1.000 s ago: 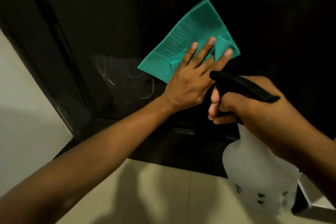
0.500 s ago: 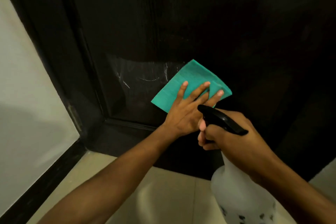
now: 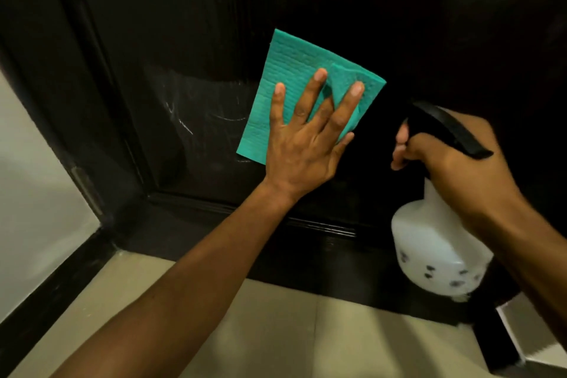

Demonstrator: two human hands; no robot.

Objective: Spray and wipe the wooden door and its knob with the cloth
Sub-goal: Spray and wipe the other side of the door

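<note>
A dark wooden door (image 3: 337, 3) fills the upper view; only its lower panel shows, and the knob is out of sight. My left hand (image 3: 306, 138) lies flat with spread fingers on a teal cloth (image 3: 291, 70), pressing it against the panel. A wet, streaky patch (image 3: 196, 107) shines on the wood just left of the cloth. To the right, my right hand (image 3: 460, 169) grips the neck of a white spray bottle (image 3: 435, 248) with a black trigger head (image 3: 451, 129), held a little away from the door.
The dark door frame (image 3: 76, 101) runs down the left side beside a white wall (image 3: 33, 193) with a black skirting. Beige floor tiles (image 3: 276, 331) lie below the door's bottom rail. A pale object (image 3: 527, 334) shows at the lower right corner.
My left hand has slid the cloth down the panel and then back up and rightwards. The bottle hand has stayed to the right of it, and the view has shifted.
</note>
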